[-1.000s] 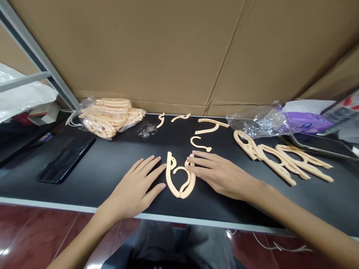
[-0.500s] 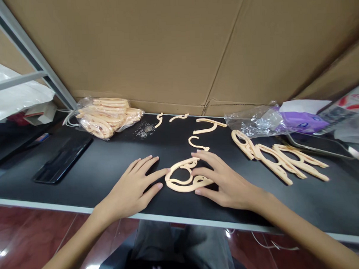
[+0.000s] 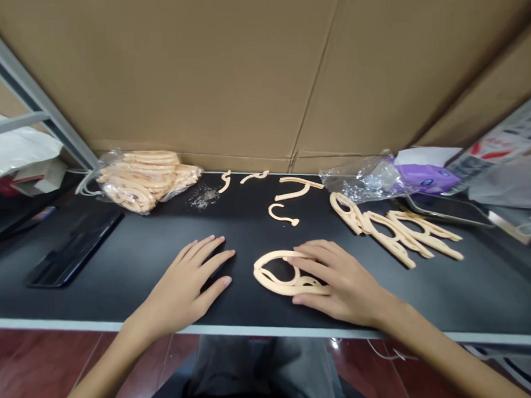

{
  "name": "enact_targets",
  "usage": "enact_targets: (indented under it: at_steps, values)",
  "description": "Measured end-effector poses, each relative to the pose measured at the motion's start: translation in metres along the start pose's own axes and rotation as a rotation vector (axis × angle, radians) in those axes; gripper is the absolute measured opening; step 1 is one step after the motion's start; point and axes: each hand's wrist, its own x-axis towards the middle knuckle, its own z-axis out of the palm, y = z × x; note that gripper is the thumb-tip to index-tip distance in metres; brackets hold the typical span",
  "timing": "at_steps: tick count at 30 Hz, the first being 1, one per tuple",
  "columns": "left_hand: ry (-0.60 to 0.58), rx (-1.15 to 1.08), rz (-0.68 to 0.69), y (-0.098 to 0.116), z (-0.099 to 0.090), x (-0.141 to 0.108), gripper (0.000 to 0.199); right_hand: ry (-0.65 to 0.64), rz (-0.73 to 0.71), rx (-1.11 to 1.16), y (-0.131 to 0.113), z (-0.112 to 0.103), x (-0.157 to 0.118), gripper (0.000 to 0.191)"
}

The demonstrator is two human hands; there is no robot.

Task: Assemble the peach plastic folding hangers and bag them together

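A cream folded plastic hanger (image 3: 272, 284) lies flat on the black tabletop (image 3: 247, 316) near the front edge. My right hand (image 3: 338, 278) rests over its right end, fingers on the upper arm and thumb at the lower one, gripping it. Left of the hanger, my left hand (image 3: 185, 283) lies on the table with fingers spread, touching no part. Beyond them are a loose hook (image 3: 277, 216), a pair of joined arms (image 3: 298, 193) and two small curved pieces (image 3: 225, 182). Several folded hangers (image 3: 391, 235) lie side by side at the right.
Bagged cream parts (image 3: 147, 177) sit at the back left, beside small pale debris (image 3: 203, 197). A dark phone (image 3: 75, 249) lies at the left. Clear plastic and a purple packet (image 3: 425, 178) are at the back right, near another flat device (image 3: 451, 209). Cardboard (image 3: 200, 79) stands behind.
My left hand has come away from the hanger's left end. The hanger has shifted slightly right under my right hand. The camera view has also shifted.
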Motion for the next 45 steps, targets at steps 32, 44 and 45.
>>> enact_targets:
  at_steps: [32, 44, 45]
  values:
    - [0.015, -0.022, 0.003, 0.001, -0.001, 0.000, 0.046, 0.044, 0.357, -0.194, 0.055, 0.017, 0.060, 0.022]
    - [0.181, -0.129, 0.049, -0.029, -0.012, 0.094, 0.029, 0.001, 0.130, -0.112, 0.022, 0.041, 0.069, 0.023]
    - [0.199, -0.079, 0.042, -0.036, -0.012, 0.113, 0.030, 0.000, 0.110, -0.102, 0.019, 0.042, 0.069, 0.023]
